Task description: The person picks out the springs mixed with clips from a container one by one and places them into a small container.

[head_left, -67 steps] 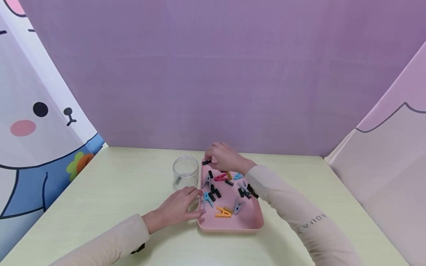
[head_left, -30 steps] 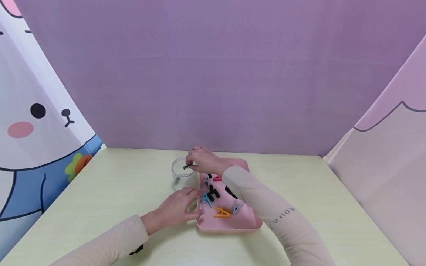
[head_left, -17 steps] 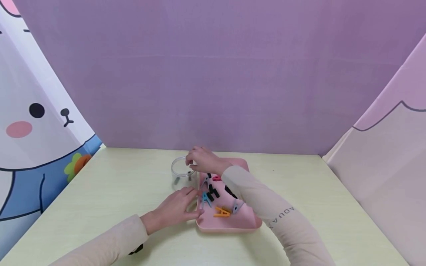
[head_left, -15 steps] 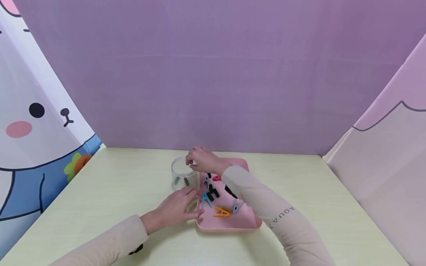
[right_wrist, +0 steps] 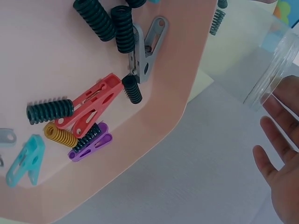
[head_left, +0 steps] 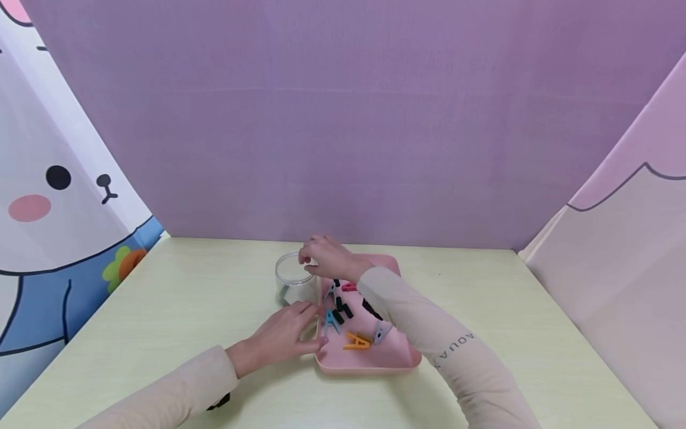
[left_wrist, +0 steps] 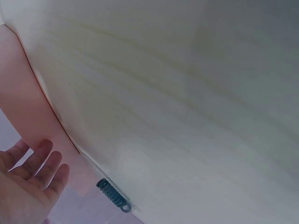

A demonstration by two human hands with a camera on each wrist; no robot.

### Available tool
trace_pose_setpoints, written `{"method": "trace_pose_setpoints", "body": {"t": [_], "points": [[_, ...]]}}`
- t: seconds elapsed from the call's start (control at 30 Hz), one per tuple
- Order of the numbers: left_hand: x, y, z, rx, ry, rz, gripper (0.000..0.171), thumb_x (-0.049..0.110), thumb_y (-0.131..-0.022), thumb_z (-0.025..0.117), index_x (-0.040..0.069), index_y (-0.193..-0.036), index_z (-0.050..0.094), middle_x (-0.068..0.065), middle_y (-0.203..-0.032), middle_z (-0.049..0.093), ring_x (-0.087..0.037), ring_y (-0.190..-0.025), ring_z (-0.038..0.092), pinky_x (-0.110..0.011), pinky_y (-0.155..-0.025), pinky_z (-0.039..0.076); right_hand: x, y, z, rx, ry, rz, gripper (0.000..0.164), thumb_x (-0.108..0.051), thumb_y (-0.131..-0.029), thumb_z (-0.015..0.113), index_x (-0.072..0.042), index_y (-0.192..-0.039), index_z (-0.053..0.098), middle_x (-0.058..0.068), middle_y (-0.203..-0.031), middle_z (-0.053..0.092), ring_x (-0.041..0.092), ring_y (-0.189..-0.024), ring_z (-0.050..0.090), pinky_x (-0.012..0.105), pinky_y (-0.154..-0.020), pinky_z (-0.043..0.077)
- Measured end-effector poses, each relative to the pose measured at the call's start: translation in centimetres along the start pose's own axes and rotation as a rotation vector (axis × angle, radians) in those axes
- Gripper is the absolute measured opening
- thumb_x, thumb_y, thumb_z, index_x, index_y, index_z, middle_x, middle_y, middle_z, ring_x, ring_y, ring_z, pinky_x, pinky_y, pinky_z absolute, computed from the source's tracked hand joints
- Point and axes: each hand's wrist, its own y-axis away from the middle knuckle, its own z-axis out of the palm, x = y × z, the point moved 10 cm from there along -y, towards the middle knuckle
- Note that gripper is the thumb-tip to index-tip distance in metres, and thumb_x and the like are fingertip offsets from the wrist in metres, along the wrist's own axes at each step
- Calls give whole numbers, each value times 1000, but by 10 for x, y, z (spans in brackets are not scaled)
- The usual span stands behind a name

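**Holding Nothing at All**

My right grip [head_left: 329, 259] is by the rim of the clear jar [head_left: 290, 280], at two o'clock from its mouth. The fingers are loosely spread and pinch nothing. My left grip [head_left: 278, 336] is spread too, at nine o'clock, by the edge of the pink tray [head_left: 386, 359]; I can't tell if it touches. The jar is just beside the tray, at ten o'clock from the tray's middle. At least one dark spring [right_wrist: 217, 22] is inside the jar. More dark springs [right_wrist: 50, 111] lie in the tray, with a red clip [head_left: 349, 287] at eleven o'clock and a yellow clip [head_left: 362, 343] at seven. I think the springs are light, bouncy and hard to break, but they may roll. I'd pinch one across its middle.
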Motion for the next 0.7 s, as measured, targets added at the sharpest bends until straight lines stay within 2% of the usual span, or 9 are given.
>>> {"method": "trace_pose_setpoints", "body": {"t": [0.27,0.5,0.7], "points": [[-1,0,2,-13,7,-5,55,55,-82,55,12,-117,56,-1,-114,59,-15,-103,56,-32,-88,49,0,7,-13,51,-27,-11,14,-22,-85,64,-18,-98,68,-6,-96,66,12,-94,50,33,-88,43],[-1,-1,3,-18,-1,-8,57,56,-83,53,12,-119,55,-3,-116,59,-16,-105,56,-33,-89,49,5,19,-21,46,-26,7,15,-22,-84,65,-18,-98,68,-6,-98,66,12,-97,51,35,-92,43],[0,0,1,-7,-7,0,57,56,-83,54,11,-118,55,-2,-111,59,-15,-100,56,-33,-86,50,9,36,-23,34,-40,-7,15,-19,-85,64,-14,-99,68,-3,-98,65,15,-98,51,37,-92,43]]}}
